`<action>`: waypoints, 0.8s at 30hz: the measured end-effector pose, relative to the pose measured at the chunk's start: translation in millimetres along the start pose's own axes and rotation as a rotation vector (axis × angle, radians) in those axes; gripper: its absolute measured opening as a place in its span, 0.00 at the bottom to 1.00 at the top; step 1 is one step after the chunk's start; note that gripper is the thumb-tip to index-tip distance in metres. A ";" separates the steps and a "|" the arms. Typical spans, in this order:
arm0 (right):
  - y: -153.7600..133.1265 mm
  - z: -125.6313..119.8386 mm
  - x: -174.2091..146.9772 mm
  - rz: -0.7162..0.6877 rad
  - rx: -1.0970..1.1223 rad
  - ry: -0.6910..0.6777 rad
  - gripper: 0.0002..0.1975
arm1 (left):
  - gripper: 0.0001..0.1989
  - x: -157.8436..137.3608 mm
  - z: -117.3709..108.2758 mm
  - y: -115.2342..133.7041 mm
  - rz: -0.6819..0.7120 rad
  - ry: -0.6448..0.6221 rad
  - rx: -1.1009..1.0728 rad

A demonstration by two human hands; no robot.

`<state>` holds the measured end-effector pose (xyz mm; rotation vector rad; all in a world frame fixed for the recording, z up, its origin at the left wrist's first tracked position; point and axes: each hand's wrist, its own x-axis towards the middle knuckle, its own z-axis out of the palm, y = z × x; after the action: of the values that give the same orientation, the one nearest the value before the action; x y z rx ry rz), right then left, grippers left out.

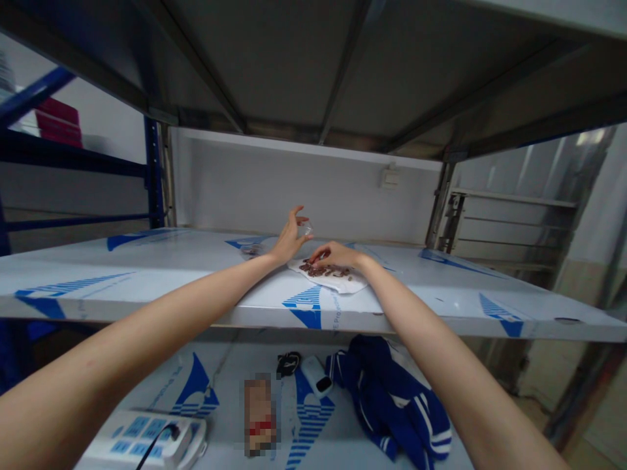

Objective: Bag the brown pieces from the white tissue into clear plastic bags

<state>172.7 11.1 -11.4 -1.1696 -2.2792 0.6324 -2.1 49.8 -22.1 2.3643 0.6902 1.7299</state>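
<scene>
My left hand (292, 239) is raised over the shelf, its fingers curved around a small clear plastic piece (308, 228) that looks like a bag or its edge. Just to the right, my right hand (337, 254) reaches down with its fingertips pinched together among small brown pieces (327, 269). These pieces lie scattered on a white sheet (349, 285), paper or cloth. Whatever my right fingertips pinch is too small to make out. Left of my left wrist rests a clear packet (252, 250) with dark contents, partly hidden by the wrist.
A metal shelf deck (313, 72) hangs low overhead. The working shelf's front edge (196, 315) runs across the view. Below lie a power strip (147, 437), a blurred-out object (260, 414), a black cable (289, 363), a pale blue device (316, 376) and a blue garment (386, 398).
</scene>
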 end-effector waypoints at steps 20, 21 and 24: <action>-13.2 -18.8 1.0 -0.137 -0.065 0.619 0.07 | 0.38 -6.1 8.2 16.9 0.020 -0.111 -0.044; -14.1 -16.3 0.7 -0.149 -0.080 0.580 0.07 | 0.38 -6.5 8.8 18.1 0.035 -0.110 -0.044; -15.4 -10.9 1.2 -0.190 -0.079 0.527 0.08 | 0.38 -6.7 9.6 19.3 0.063 -0.099 -0.032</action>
<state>169.5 5.9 6.5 -0.9933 -1.9383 0.1368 10.7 31.4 -24.0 2.4556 0.5749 1.6210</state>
